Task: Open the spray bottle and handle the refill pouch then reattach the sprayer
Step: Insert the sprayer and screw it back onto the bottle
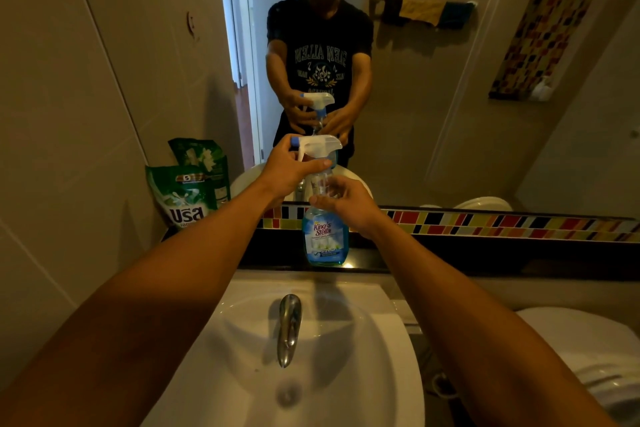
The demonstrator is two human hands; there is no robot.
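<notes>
A clear spray bottle (325,239) with blue liquid and a "King's Stella" label stands upright on the dark ledge (450,253) behind the sink. My left hand (289,168) grips its white trigger sprayer (320,146) at the top. My right hand (349,204) wraps the bottle's neck and shoulder from the right. A green refill pouch (181,196) leans against the wall on the left end of the ledge, apart from both hands. The mirror repeats the hands and bottle.
A white sink (381,357) with a chrome tap (289,329) lies right below the bottle. A white toilet (588,350) stands at lower right. A multicoloured tile strip (502,224) runs under the mirror. Tiled wall closes in on the left.
</notes>
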